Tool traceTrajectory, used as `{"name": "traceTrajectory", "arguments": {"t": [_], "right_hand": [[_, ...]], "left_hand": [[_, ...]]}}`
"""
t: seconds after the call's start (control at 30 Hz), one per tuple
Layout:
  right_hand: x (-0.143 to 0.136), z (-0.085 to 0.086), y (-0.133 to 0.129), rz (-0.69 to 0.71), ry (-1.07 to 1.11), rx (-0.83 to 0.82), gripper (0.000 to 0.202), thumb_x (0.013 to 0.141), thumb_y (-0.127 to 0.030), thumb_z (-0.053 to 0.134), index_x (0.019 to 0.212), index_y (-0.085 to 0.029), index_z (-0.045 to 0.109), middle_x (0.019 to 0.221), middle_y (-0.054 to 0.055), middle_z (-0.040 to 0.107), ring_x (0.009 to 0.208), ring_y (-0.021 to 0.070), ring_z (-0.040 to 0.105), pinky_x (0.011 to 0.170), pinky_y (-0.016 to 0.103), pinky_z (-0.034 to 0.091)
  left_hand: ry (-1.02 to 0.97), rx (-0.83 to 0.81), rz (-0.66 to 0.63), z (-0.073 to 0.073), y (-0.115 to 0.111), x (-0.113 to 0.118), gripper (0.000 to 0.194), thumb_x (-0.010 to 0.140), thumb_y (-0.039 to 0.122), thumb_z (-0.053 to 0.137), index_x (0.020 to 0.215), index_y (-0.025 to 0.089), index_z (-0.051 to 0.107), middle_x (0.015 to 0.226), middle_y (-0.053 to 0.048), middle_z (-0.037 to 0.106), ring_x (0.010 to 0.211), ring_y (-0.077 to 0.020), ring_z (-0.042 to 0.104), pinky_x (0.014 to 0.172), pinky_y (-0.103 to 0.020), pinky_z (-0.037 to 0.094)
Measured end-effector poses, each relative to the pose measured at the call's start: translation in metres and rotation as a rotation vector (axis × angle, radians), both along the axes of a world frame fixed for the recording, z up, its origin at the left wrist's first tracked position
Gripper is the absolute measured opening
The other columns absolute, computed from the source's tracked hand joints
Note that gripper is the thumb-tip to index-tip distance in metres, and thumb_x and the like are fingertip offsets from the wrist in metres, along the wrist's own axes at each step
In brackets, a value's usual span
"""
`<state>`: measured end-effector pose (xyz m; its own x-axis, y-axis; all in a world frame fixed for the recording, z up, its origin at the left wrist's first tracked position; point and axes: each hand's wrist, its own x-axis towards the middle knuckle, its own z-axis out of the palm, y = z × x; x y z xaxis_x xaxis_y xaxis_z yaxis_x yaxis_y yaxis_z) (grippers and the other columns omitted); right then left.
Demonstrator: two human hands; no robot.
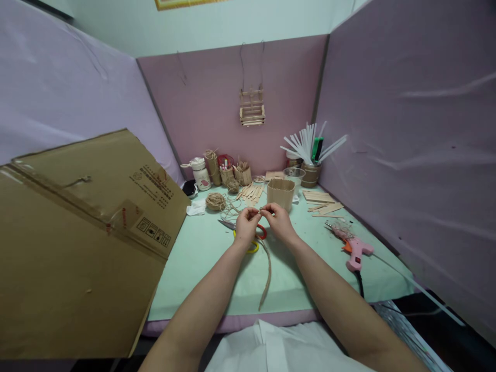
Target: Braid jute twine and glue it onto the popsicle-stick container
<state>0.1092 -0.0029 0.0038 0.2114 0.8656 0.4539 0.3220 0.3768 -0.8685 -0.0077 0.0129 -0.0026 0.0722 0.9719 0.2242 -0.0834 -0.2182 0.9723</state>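
A brown strip (268, 274) lies on the green surface (182, 268) just below the hands, and its low end points back at the person's white clothes (289, 349). A pair of scissors (229, 225) with a red loop and a yellow loop lies under the left hand (247, 226), with the blades poking out on its left side. The left hand and the right hand (278, 221) are close together, and the fingers of both pinch a tiny brown bit (261, 210) between them. It is too small to tell if it is joined to the strip. Far to the right of the hands is a pink glue gun (356, 250), and a big cardboard box (96, 248) leans on the left. Just past the right hand stands a brown cup (280, 193). Past the left hand are a ball of string (215, 202) and some flat sticks (251, 193). More sticks (320, 197) lie past the right hand, off to the right. Farther back are a white bottle (201, 175) on the left and a brown pot (311, 176) full of white sticks (303, 144) on the right. Farthest of all, straight ahead of the hands, a little stick basket (252, 114) hangs on the pink wall (205, 103).
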Motion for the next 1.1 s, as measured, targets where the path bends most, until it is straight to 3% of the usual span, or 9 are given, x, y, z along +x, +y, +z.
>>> {"name": "traceTrajectory", "arguments": {"t": [0.17,0.37,0.63,0.7,0.9,1.1], "right_hand": [[0.001,0.002,-0.001,-0.011,0.004,0.008,0.013,0.074,-0.030,0.055,0.072,-0.019,0.061,0.074,0.004,0.063,0.073,0.0182,0.056,0.070,0.032,0.043],[0.004,-0.004,0.005,0.024,0.194,-0.112,0.022,0.071,-0.040,0.059,0.067,-0.018,0.058,0.063,0.000,0.058,0.061,0.0153,0.051,0.061,0.029,0.041],[0.009,-0.013,0.012,-0.249,0.423,-0.130,0.021,0.067,-0.039,0.059,0.062,-0.020,0.051,0.060,-0.003,0.050,0.054,0.0118,0.044,0.050,0.025,0.037],[0.010,-0.010,0.011,-0.202,0.489,-0.144,0.023,0.066,-0.040,0.061,0.062,-0.020,0.050,0.059,-0.004,0.049,0.051,0.0104,0.042,0.048,0.024,0.036],[0.012,0.007,0.005,0.108,0.711,-0.215,0.028,0.060,-0.042,0.070,0.068,-0.020,0.055,0.057,-0.004,0.049,0.054,0.0096,0.043,0.048,0.022,0.037],[0.009,0.011,0.002,0.158,0.719,-0.205,0.026,0.059,-0.039,0.070,0.070,-0.020,0.056,0.061,-0.003,0.051,0.060,0.0110,0.047,0.053,0.023,0.041]], "left_hand": [[0.149,-0.063,-0.099,0.001,-0.001,0.000,0.020,0.072,0.035,0.058,0.069,0.015,0.061,0.063,-0.002,0.061,0.061,-0.0130,0.055,0.059,-0.025,0.041],[0.293,0.083,-0.092,0.005,-0.004,-0.002,0.021,0.075,0.034,0.054,0.071,0.015,0.064,0.062,-0.001,0.061,0.063,-0.0136,0.055,0.064,-0.025,0.041],[0.422,0.134,-0.258,0.004,-0.017,0.004,0.021,0.075,0.030,0.054,0.067,0.015,0.065,0.055,0.001,0.057,0.054,-0.0111,0.049,0.055,-0.023,0.036],[0.381,0.116,-0.261,0.003,-0.016,0.005,0.021,0.076,0.031,0.054,0.069,0.014,0.065,0.056,0.001,0.057,0.054,-0.0106,0.048,0.055,-0.023,0.036],[0.281,0.018,-0.171,-0.002,-0.009,0.004,0.025,0.076,0.036,0.055,0.072,0.014,0.066,0.064,-0.002,0.061,0.058,-0.0111,0.051,0.057,-0.023,0.038],[0.226,0.007,-0.154,0.000,-0.009,0.002,0.028,0.076,0.041,0.055,0.078,0.015,0.066,0.068,-0.002,0.061,0.060,-0.0116,0.052,0.058,-0.024,0.040]]}}
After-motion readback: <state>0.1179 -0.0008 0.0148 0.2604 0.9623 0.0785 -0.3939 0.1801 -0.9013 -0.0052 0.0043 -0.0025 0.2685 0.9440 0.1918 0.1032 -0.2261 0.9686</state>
